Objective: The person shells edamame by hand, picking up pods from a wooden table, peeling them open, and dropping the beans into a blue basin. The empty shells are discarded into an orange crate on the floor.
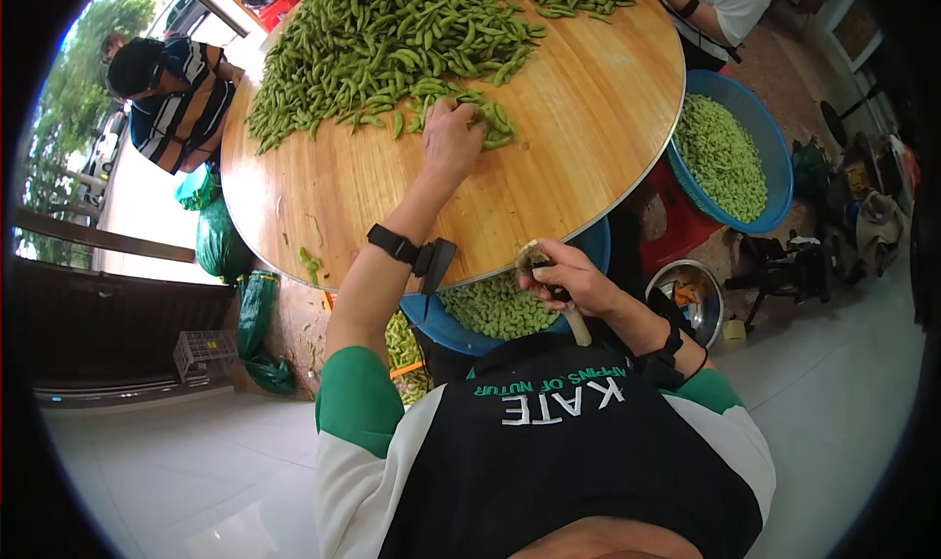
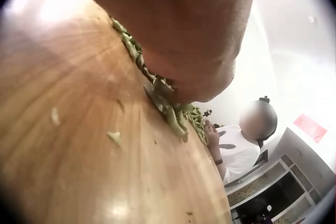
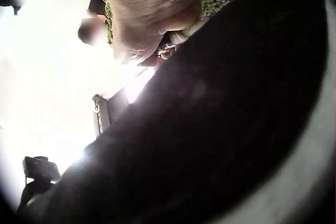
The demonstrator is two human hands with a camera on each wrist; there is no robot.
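Observation:
At the near edge of a heap of green pods (image 1: pixel 377 45), my left hand (image 1: pixel 453 140) bends its fingers down over a few pods on the wooden table. In the left wrist view the left hand (image 2: pixel 178 40) hides its fingertips, with pods (image 2: pixel 175 121) poking out beside it. My right hand (image 1: pixel 573 280) grips a tool with a pale handle (image 1: pixel 578 326) near the table's front edge, above a blue basin (image 1: pixel 454 340) of shelled beans. The right wrist view shows the right hand (image 3: pixel 152 14) curled, its fingers partly hidden by dark cloth.
Another blue basin (image 1: pixel 787 172) of beans stands right of the table (image 1: pixel 578 89), with a steel bowl (image 1: pixel 708 309) below it. People sit around the table, one in a striped shirt (image 1: pixel 176 103). Green bags (image 1: pixel 221 241) stand at the left. Loose pods (image 1: pixel 310 262) lie near the table's left front edge.

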